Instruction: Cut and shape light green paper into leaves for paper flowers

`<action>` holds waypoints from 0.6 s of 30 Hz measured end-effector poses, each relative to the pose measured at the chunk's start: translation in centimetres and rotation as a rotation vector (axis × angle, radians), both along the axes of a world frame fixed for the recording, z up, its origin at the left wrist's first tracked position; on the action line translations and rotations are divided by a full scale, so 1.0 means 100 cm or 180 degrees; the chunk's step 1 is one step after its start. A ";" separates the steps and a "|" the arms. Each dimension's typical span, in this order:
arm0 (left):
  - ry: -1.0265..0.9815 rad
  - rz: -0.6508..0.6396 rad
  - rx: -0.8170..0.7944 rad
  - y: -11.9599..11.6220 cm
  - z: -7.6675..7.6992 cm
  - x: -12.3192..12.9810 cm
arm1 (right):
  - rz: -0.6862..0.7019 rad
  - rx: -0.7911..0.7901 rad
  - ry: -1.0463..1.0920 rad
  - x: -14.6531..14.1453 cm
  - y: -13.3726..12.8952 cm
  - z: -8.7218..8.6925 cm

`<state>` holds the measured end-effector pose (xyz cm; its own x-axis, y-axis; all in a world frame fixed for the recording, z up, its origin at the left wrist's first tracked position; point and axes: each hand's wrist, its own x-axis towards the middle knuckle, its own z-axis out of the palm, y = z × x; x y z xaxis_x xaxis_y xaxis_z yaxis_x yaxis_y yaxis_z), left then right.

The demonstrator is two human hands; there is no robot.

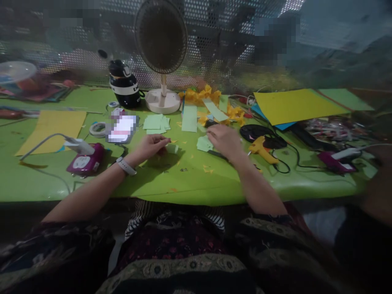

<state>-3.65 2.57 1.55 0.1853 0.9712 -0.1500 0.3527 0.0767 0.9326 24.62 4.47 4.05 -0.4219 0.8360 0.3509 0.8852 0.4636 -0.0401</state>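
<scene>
My left hand [150, 148] is closed in a pinch, with a small pale green paper piece [172, 149] at its fingertips. To its right, my right hand [225, 141] is turned down, fingers curled beside a small pile of green paper pieces [203, 143]; what its fingers grip, if anything, is hidden. A dark narrow strip [217, 154] lies under the right wrist, and a black object [210, 123] sits just beyond the knuckles. A stack of green paper squares [157, 123] lies behind my left hand, near longer green paper strips [189, 118].
A yellow glue gun [262, 149] lies right of my right arm by a black round item [260, 136]. Behind are a fan [162, 98], a black bottle [124, 87] and orange crepe-like pieces [202, 96]. A phone [123, 128] and purple power sockets [87, 160] stand left. Another person is at far right.
</scene>
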 end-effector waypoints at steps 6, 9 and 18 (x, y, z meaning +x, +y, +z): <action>-0.1622 -0.0205 -0.1031 -0.009 -0.005 0.018 | 0.1434 0.0800 -0.0456 -0.041 -0.025 -0.031; -0.1754 -0.0384 -0.1063 -0.013 -0.009 0.020 | 0.1690 0.0895 -0.0349 -0.046 -0.030 -0.033; -0.2139 -0.0759 -0.1336 -0.014 -0.017 0.018 | 0.1379 -0.0462 0.1804 -0.048 -0.032 -0.035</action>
<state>-1.82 1.14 -0.20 0.5588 0.7823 -0.2751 -0.2191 0.4593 0.8609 19.78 1.22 0.55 -0.5119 0.6897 0.5121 0.4483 0.7230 -0.5256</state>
